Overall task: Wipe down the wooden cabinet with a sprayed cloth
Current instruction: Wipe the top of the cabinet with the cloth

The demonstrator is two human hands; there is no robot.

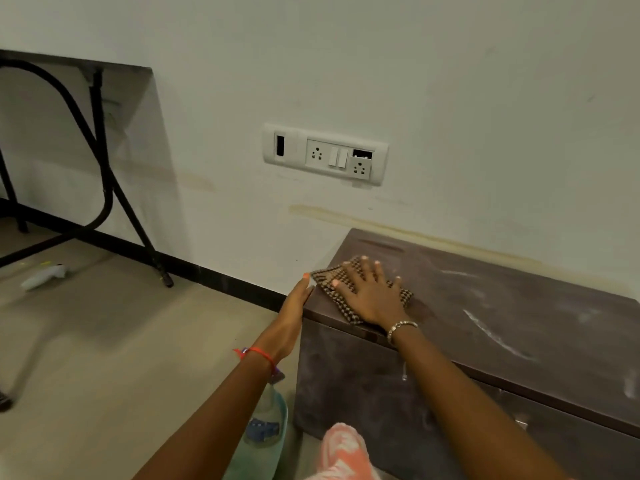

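Observation:
A low dark-brown wooden cabinet (502, 327) stands against the wall at the right, its top streaked with pale dust. A brown-and-cream checked cloth (329, 284) lies on the top's left end. My right hand (372, 294) presses flat on the cloth with fingers spread. My left hand (296, 306) rests against the cabinet's left edge, fingers straight and together, thumb up, holding nothing. A clear spray bottle with a blue label (265, 420) stands on the floor by the cabinet's front left corner, partly hidden behind my left forearm.
A white socket and switch panel (325, 154) sits on the wall above the cabinet. A black folding table frame (104, 174) stands at the left. A white object (43, 276) lies on the floor under it. Pink fabric (343, 452) shows at the bottom.

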